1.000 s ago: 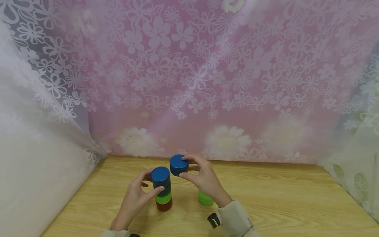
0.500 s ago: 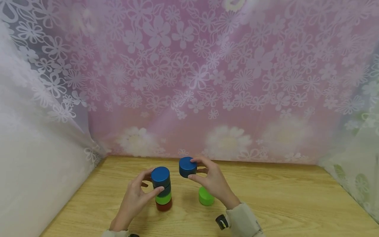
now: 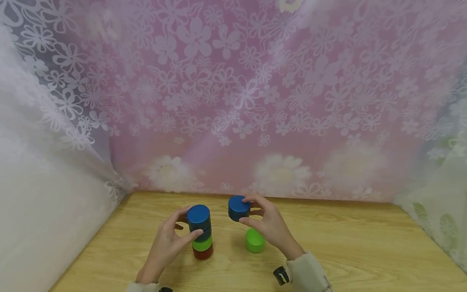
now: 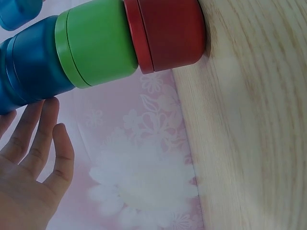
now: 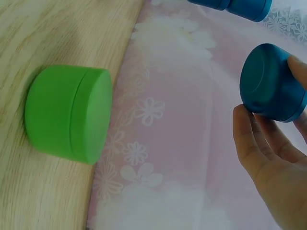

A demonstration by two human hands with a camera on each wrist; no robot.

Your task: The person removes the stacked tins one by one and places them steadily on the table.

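A stack of round lidded tins stands on the table: a red tin [image 4: 168, 31] at the bottom, a green tin [image 4: 98, 40] above it, then a blue tin [image 4: 41, 57] and another blue tin [image 3: 198, 215] on top. My left hand [image 3: 168, 239] grips the upper blue part of the stack from the left, thumb in front and fingers behind. To the right of the stack, my right hand [image 3: 271, 225] holds a separate blue tin [image 5: 268, 81] in the air between thumb and fingers. Below that hand, a single green tin [image 5: 67, 112] sits on the table.
The wood-grain table [image 3: 346, 243] extends to both sides and in front. A pink flowered cloth [image 3: 233, 101] hangs along its back edge, with pale cloth [image 3: 47, 202] at the left side. Dark wrist straps show at both cuffs.
My right hand has moved to the right and slightly down with its blue tin, away from the top of the stack. My left hand has stayed in place on the stack.
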